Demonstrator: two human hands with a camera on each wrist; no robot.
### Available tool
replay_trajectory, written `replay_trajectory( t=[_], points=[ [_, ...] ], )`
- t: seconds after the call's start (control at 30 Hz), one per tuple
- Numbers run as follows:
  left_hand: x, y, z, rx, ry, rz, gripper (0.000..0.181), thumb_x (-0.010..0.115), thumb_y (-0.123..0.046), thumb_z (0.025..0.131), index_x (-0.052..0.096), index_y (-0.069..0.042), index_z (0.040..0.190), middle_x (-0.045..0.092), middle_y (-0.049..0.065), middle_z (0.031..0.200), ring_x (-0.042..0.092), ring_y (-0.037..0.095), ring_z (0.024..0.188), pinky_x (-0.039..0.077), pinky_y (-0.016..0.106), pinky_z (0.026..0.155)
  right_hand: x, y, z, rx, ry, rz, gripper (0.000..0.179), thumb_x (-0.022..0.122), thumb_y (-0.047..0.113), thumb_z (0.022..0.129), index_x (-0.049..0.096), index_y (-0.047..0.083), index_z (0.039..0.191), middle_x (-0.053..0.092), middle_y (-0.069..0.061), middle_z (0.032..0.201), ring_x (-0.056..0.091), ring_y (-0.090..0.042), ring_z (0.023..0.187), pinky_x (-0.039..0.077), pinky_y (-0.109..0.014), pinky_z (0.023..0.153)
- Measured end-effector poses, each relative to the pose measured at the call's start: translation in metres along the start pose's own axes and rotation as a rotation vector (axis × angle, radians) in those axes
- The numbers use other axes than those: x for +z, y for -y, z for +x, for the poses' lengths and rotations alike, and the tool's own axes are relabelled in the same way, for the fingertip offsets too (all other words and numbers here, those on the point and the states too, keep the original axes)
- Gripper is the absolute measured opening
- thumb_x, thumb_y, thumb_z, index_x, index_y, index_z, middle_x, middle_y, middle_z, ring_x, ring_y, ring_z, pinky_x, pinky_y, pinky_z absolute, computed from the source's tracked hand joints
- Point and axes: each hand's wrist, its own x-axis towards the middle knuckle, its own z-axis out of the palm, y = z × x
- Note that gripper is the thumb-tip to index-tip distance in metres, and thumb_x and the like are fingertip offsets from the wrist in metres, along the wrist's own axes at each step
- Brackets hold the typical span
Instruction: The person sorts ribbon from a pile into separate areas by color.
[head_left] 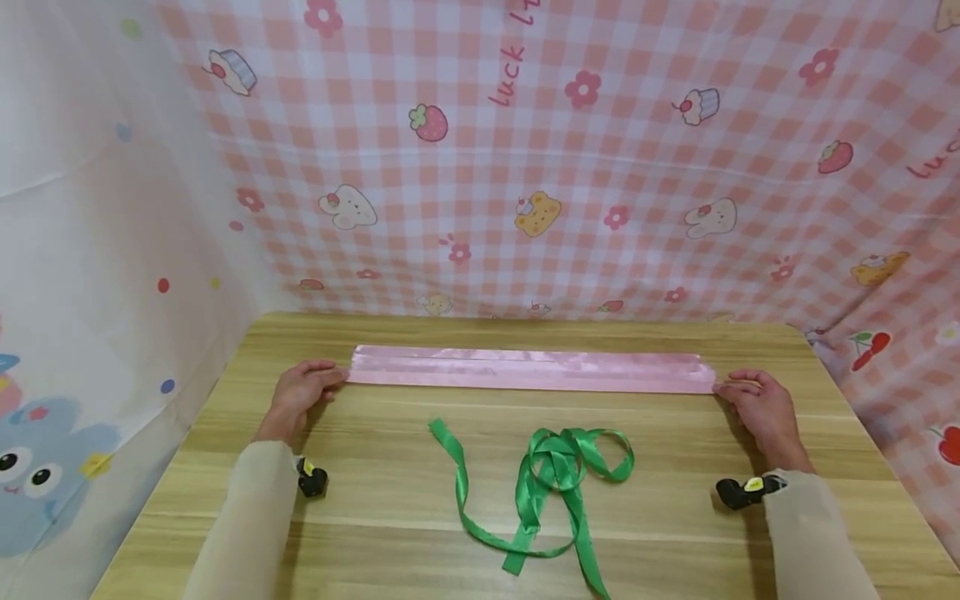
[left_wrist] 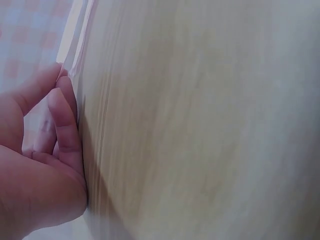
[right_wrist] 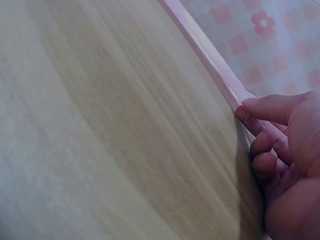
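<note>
A long pink satin ribbon [head_left: 525, 371] stretches from side to side across the table, with a lengthwise fold line and a slight sheen. Its left end is pinched between thumb and finger of my left hand [head_left: 303, 390]; the left wrist view shows that hand [left_wrist: 50, 130] low against the table. At the opposite end, my right hand [head_left: 761, 408] pinches the ribbon's corner, and in the right wrist view the thumb presses the pink edge [right_wrist: 210, 55] against the index finger. Nearer to me, between the forearms, lies a loosely looped green satin ribbon [head_left: 555, 471].
The wood-grain table [head_left: 390, 500] ends at a pink checked cloth [head_left: 480, 167] hanging behind it. A white printed cloth [head_left: 90, 292] hangs on the left. Black wrist cameras sit at both cuffs, the right one [head_left: 738, 492] over the table.
</note>
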Motion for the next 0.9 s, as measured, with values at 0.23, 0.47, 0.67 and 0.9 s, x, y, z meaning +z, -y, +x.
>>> replay_trajectory(
  t=[0.23,0.47,0.67,0.9],
  points=[
    [0.0022,-0.0002,0.0008,-0.005,-0.033,0.021,0.048,0.076,-0.016,0.088,0.054,0.001,0.127,0.065,-0.012,0.075,0.059,0.001,0.063,0.05,0.015,0.055,0.0014,0.0007,-0.0002,-0.006,-0.017,-0.023,0.027,0.072,0.023,0.092,0.054,0.009,0.107,0.06,0.03,0.066,0.053,-0.002,0.057,0.044,-0.022,0.048],
    [0.0023,0.0013,0.0016,-0.01,-0.041,0.019,0.047,0.076,-0.016,0.089,0.054,0.001,0.126,0.066,-0.011,0.076,0.059,0.002,0.063,0.05,0.016,0.054,0.0034,0.0001,0.0001,-0.007,-0.03,-0.025,0.029,0.073,0.023,0.091,0.055,0.007,0.108,0.06,0.031,0.066,0.054,-0.001,0.057,0.045,-0.02,0.05],
    [0.0026,0.0031,0.0015,-0.025,-0.062,-0.009,0.043,0.076,-0.015,0.088,0.055,-0.002,0.123,0.066,-0.01,0.076,0.058,0.002,0.062,0.049,0.015,0.052,0.0046,0.0006,0.0003,-0.005,-0.036,-0.026,0.032,0.073,0.024,0.091,0.055,0.007,0.109,0.059,0.032,0.067,0.055,-0.001,0.058,0.047,-0.02,0.053],
    [0.0053,0.0028,-0.0006,-0.017,-0.088,-0.064,0.049,0.079,-0.013,0.086,0.054,-0.001,0.126,0.066,-0.009,0.076,0.056,0.002,0.059,0.046,0.015,0.051,0.0021,0.0013,-0.0027,-0.003,-0.036,-0.007,0.03,0.073,0.024,0.091,0.055,0.008,0.108,0.06,0.032,0.067,0.055,-0.002,0.057,0.045,-0.02,0.05]
  ],
)
